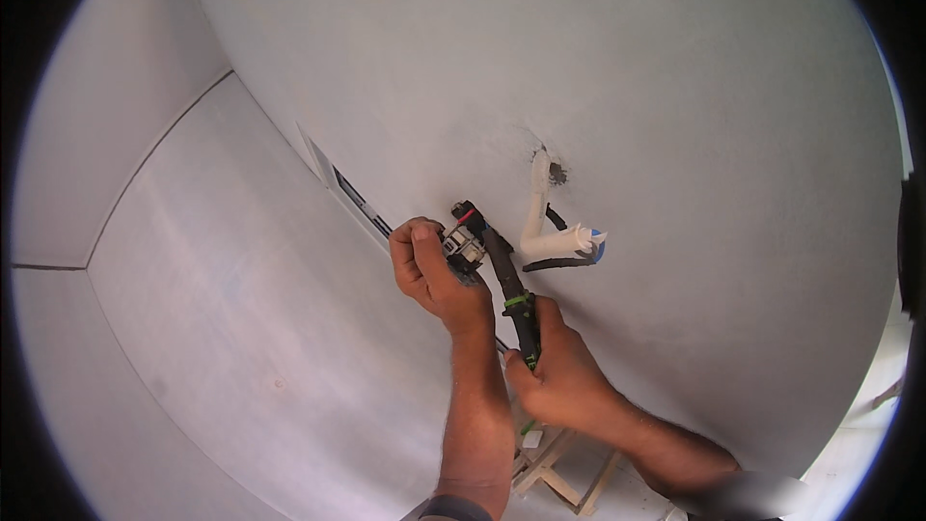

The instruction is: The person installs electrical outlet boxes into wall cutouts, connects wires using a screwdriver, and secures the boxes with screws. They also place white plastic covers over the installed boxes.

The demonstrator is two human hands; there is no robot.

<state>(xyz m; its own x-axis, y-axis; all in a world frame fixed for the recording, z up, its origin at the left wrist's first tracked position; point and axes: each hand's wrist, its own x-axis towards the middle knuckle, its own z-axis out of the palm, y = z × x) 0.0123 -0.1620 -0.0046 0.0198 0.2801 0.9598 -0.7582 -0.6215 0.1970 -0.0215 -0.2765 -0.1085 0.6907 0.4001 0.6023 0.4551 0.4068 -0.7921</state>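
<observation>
My left hand (436, 275) is closed with bent fingers around a small blocky fitting (463, 246), white and grey with dark parts. The exact kind of this fitting does not show. In my right hand (569, 378) is a hammer (504, 270), gripped by its black handle with green bands. The dark hammer head, with a red ring near one end, is right beside the fitting; whether they touch I cannot tell. Both hands are raised before a pale surface (714, 135), near a long dark slot (362, 201) that runs behind my left hand.
Right of the hammer head, a bent white pipe (535, 203) comes out of a rough hole (558, 173). Its far end has a blue part (600, 249), and a black cable-like piece (559, 263) hangs beside it. Below stands a wooden frame (559, 482). Pale panels meet at left.
</observation>
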